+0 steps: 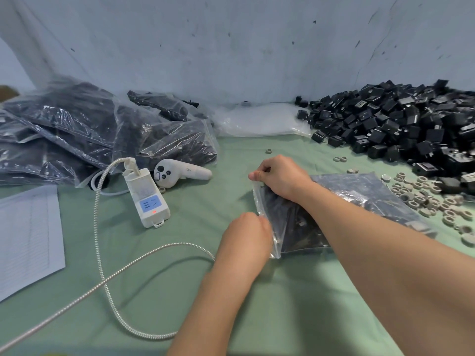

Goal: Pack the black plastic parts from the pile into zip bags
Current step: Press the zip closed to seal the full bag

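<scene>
Green cloth [180,278]: clear zip bag [359,192], black-filled; left hand [245,235], right hand [281,177] fingers [257,174] pinch edge.

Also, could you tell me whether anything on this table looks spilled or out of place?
Yes: small grey rings lie scattered loose on the green cloth between the black parts pile and the zip bag. A white controller by the filled bags looks unrelated to packing.
</scene>
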Available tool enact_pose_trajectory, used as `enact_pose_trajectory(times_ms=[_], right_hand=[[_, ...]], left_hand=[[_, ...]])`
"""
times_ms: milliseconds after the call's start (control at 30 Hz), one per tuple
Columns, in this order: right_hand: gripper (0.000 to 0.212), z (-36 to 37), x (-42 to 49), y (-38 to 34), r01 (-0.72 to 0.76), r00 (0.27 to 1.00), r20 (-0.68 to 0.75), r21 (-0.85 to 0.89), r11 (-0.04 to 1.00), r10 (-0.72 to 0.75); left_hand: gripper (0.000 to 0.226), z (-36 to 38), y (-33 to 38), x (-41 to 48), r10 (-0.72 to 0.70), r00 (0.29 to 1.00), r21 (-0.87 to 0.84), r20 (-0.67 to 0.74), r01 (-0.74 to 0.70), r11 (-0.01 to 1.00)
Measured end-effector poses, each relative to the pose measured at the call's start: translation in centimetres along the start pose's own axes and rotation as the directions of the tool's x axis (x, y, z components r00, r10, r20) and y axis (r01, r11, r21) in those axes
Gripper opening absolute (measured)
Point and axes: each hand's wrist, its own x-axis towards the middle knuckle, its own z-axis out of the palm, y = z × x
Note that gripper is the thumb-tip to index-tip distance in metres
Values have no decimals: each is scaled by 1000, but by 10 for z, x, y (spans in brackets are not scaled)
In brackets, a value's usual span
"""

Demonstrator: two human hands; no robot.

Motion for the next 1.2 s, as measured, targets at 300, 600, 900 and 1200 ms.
enact_pose_trajectory(times_ms=[300, 600, 900, 1200], right_hand=[[21, -25, -84, -55, 225, 859, -511, 403, 887, 14], [42, -9, -240, -44, -648, 756, 582, 728, 222, 301], [24, -7, -248, -25, -383, 824, 345, 924, -8, 449], [28, -2, -261, -39, -527, 824, 470, 840, 125, 316]], left_hand=[[36, -5, -22, -35, -78, 995, -366, 67, 97, 926], [41, -5, -15, -46, -80, 996, -318, -26, 68, 946], [39, 12, -10, -76, -68, 997, -317, 25, 73, 946], [36, 5, -21, -75, -35, 994, -374, 105, 72, 925]])
